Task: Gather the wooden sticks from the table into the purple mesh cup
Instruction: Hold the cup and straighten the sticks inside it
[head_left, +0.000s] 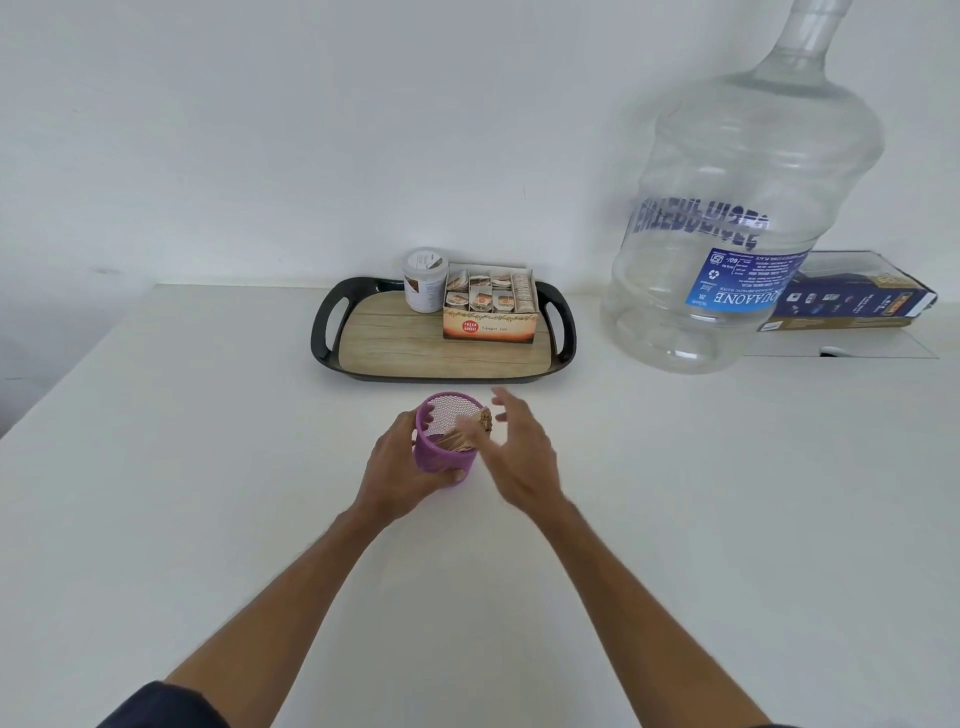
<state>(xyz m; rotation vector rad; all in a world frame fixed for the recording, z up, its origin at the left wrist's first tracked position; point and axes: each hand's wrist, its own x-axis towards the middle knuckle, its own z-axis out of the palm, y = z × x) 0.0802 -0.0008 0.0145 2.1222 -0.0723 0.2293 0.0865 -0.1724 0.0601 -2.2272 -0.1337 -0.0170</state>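
Wooden sticks (470, 434) half-hidden inside purple mesh cup (444, 457), left hand (400, 475) gripping it, blurred right hand (519, 452) spread.

white table (208, 467) | tray (324, 332) | box (857, 306) | purple mesh cup (441, 460), perhaps lifted

1. We read "Ginger tea" on the front of the tea box (489, 327) that stood on the tray (332, 338), beside a red round badge whose small words we could not make out.
2. We saw the water jug (727, 218) carrying an upside-down blue label that read "AQUAONE".
3. The large blue lettering across the jug was inverted and too blurred for us to read.
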